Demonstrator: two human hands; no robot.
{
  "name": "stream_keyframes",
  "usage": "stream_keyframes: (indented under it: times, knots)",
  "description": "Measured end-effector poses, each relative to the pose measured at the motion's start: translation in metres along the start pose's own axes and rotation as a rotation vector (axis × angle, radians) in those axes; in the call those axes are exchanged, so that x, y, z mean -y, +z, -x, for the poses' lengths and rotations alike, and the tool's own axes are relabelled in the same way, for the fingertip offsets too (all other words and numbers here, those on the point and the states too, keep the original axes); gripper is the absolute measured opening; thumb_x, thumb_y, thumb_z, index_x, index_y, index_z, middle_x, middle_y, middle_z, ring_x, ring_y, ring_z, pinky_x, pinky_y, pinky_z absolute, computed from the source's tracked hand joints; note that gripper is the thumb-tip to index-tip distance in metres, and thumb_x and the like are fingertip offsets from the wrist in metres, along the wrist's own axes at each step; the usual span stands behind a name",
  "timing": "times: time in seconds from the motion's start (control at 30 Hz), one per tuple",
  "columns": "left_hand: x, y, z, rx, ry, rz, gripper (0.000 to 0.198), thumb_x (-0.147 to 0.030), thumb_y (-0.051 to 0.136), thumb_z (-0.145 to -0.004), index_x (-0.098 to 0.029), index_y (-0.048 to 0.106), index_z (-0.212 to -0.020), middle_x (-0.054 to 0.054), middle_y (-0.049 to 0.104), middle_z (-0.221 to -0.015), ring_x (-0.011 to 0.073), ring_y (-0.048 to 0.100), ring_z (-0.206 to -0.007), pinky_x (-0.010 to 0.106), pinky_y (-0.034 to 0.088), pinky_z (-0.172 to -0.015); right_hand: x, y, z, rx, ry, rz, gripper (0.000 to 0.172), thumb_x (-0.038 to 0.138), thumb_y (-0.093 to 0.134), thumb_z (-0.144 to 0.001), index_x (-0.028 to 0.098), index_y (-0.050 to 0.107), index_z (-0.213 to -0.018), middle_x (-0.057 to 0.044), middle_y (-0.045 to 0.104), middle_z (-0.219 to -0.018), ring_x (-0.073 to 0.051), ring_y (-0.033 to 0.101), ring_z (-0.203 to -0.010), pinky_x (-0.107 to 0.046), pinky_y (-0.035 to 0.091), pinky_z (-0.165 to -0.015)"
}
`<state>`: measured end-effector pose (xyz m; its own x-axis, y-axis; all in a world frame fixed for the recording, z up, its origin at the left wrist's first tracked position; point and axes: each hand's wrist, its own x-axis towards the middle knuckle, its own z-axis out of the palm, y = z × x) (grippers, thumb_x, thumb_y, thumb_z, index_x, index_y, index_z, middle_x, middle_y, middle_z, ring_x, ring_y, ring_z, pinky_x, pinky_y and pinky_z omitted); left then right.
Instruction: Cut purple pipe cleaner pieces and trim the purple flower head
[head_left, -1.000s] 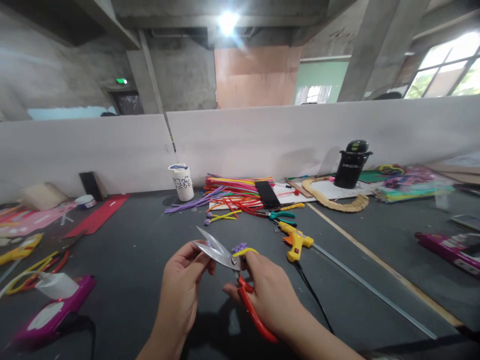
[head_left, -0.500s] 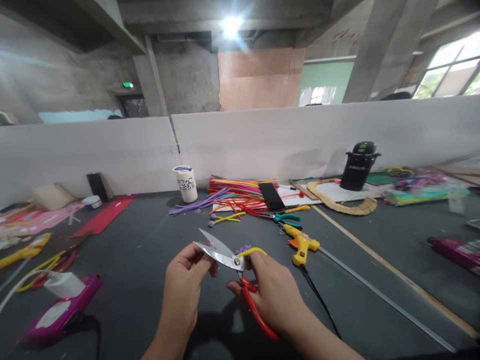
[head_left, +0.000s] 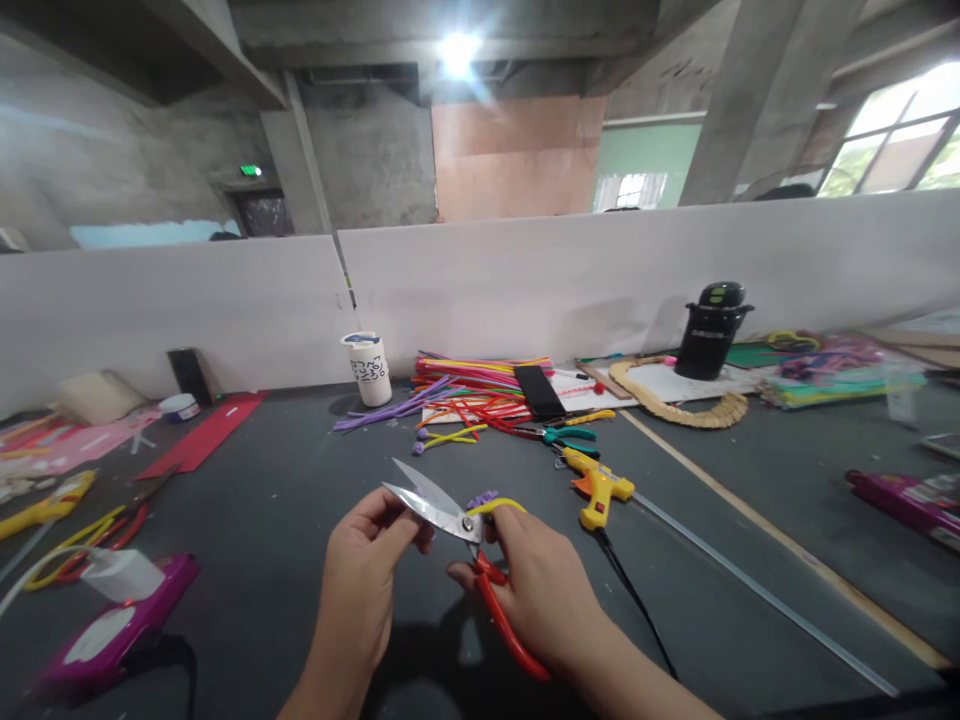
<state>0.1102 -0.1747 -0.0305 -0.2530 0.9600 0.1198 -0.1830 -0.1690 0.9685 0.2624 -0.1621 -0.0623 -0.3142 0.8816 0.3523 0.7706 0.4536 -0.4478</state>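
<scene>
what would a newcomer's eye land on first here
Probably the red-handled scissors at front centre, gripped in the right hand, blades parted at the left hand. Next, the glaring ceiling light at the top and the bright pipe cleaners before the white partition. The yellow hot glue gun, right of both hands, also stands out.

A lamp (head_left: pixel 459 52) at the far ceiling (head_left: pixel 562 40) flares white with streaks of glare, and daylight bleaches the window (head_left: pixel 892 140) at far right, leaving the concrete overhead dim. Soft shadows mark the pale panel (head_left: pixel 480 290) left of the black flask (head_left: pixel 705 340), and a darker one pools on the table (head_left: pixel 262 520) beneath the hands (head_left: pixel 360 570). Wide-angle stretching and smearing grow toward the left and right edges, while the scissors (head_left: pixel 442 512) are fairly crisp.
</scene>
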Motion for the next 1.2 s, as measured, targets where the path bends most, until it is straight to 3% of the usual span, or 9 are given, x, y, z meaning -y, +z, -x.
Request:
stream_keyframes:
  times: [0.73, 1.2]
  knots:
    - [0.004, -0.007, -0.001, -0.072, 0.03, -0.002, 0.005, -0.016, 0.061, -0.066, -0.014, 0.059, -0.062, -0.004, 0.055, -0.054, 0.0069, 0.045, -0.05, 0.017, 0.037, -0.048, 0.005, 0.014, -0.003, -0.024, -0.013, 0.035, 0.038, 0.056, 0.051, -0.073, 0.019, 0.048, -0.076, -0.004, 0.059, -0.073, -0.019, 0.054, -0.064, -0.024, 0.031, -0.053]
    - [0.002, -0.009, -0.003, -0.048, 0.023, -0.005, 0.006, -0.016, 0.062, -0.065, -0.014, 0.059, -0.061, -0.004, 0.054, -0.053, 0.0063, 0.044, -0.048, 0.017, 0.036, -0.047, 0.006, 0.014, -0.003, -0.013, -0.01, 0.017, 0.038, 0.057, 0.05, -0.073, 0.018, 0.049, -0.075, -0.004, 0.059, -0.071, -0.019, 0.054, -0.062, -0.025, 0.031, -0.053]
